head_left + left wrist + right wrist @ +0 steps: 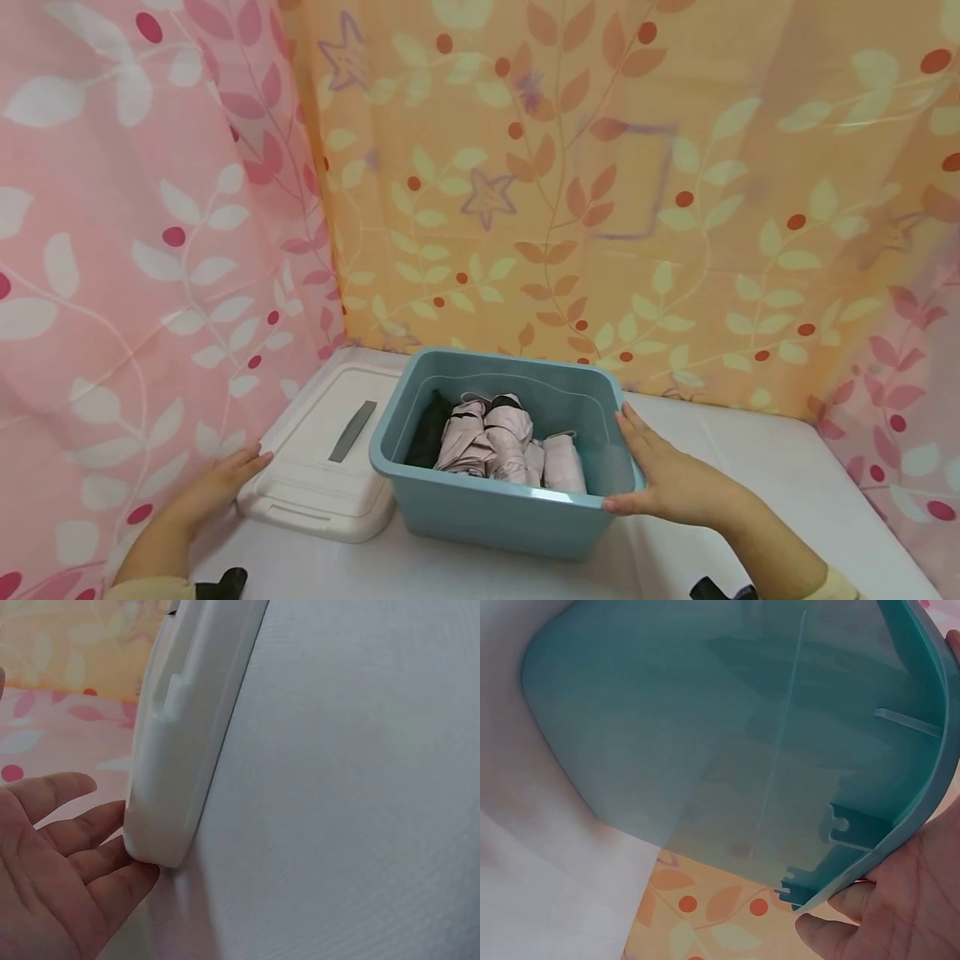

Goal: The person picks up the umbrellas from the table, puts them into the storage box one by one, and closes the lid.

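A blue plastic storage box (502,521) stands lidless on the table. Inside it lie pale pink rolled bundles that look like folded umbrellas (510,442), with a dark one (429,429) at the left. My right hand (678,483) rests against the box's right rim, fingers extended along it and thumb at the front corner. In the right wrist view its palm touches the rim (937,780) from outside. To the left of the box lies a white lid (300,483) with a grey handle (352,431). My left hand (217,483) touches the lid's left edge with loosely extended fingers, as the left wrist view (82,862) also shows.
A white cloth (720,467) covers the table. Patterned curtains close it in: pink (150,333) on the left, orange (540,275) behind, pink (900,433) on the right. The box's back rim is close to the orange curtain.
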`<action>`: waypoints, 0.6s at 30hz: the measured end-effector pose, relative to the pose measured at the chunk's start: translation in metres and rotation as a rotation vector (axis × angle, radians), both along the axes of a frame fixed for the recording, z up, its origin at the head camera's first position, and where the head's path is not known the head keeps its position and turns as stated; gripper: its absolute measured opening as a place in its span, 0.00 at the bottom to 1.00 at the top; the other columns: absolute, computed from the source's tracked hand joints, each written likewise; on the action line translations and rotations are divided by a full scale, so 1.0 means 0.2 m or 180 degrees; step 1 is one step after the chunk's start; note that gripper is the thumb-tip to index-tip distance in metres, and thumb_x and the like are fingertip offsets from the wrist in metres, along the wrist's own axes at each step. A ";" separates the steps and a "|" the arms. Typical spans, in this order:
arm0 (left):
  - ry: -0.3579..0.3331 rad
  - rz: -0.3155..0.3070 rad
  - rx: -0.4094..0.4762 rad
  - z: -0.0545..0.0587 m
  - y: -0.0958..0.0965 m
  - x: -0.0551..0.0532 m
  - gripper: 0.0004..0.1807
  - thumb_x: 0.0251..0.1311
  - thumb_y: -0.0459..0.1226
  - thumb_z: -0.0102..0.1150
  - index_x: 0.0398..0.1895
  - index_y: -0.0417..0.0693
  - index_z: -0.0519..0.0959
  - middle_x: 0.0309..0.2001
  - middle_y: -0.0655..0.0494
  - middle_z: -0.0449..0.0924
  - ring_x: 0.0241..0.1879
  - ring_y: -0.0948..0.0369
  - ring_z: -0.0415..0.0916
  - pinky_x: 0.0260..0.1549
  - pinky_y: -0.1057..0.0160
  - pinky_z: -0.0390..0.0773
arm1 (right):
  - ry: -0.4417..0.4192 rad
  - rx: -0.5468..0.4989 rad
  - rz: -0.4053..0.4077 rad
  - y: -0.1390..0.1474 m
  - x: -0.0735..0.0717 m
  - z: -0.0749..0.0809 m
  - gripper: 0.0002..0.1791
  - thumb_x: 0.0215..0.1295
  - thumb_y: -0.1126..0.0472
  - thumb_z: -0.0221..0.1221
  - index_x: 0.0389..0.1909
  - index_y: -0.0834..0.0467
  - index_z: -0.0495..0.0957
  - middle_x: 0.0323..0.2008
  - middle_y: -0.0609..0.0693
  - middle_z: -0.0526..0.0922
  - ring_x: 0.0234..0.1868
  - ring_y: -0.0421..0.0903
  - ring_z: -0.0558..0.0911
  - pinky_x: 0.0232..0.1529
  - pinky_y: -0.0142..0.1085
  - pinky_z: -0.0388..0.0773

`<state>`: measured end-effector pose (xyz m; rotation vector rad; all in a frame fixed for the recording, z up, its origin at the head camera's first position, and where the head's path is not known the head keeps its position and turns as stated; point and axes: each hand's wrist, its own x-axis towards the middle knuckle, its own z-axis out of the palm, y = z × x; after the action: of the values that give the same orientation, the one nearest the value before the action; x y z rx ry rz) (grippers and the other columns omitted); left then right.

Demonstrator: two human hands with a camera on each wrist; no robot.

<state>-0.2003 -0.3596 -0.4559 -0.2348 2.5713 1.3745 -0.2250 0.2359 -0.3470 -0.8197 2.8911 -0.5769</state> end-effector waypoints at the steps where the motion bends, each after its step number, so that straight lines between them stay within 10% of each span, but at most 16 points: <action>1: -0.0018 0.0011 0.0020 0.00 0.00 0.00 0.45 0.64 0.58 0.40 0.70 0.35 0.40 0.68 0.31 0.31 0.66 0.35 0.24 0.55 0.31 0.34 | 0.0001 0.0004 -0.0002 0.00 0.00 0.00 0.63 0.46 0.31 0.59 0.70 0.65 0.40 0.71 0.59 0.37 0.69 0.61 0.45 0.59 0.60 0.54; 18: 0.0094 0.0098 0.0206 -0.03 0.02 -0.02 0.43 0.66 0.57 0.38 0.69 0.31 0.44 0.68 0.30 0.36 0.66 0.37 0.31 0.59 0.35 0.38 | 0.0005 -0.0060 0.0025 0.00 0.00 0.00 0.63 0.47 0.32 0.60 0.70 0.66 0.40 0.71 0.60 0.38 0.69 0.62 0.44 0.59 0.61 0.53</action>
<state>-0.2035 -0.3551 -0.4613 -0.2460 2.5518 1.4802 -0.2259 0.2360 -0.3464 -0.8339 2.8867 -0.6042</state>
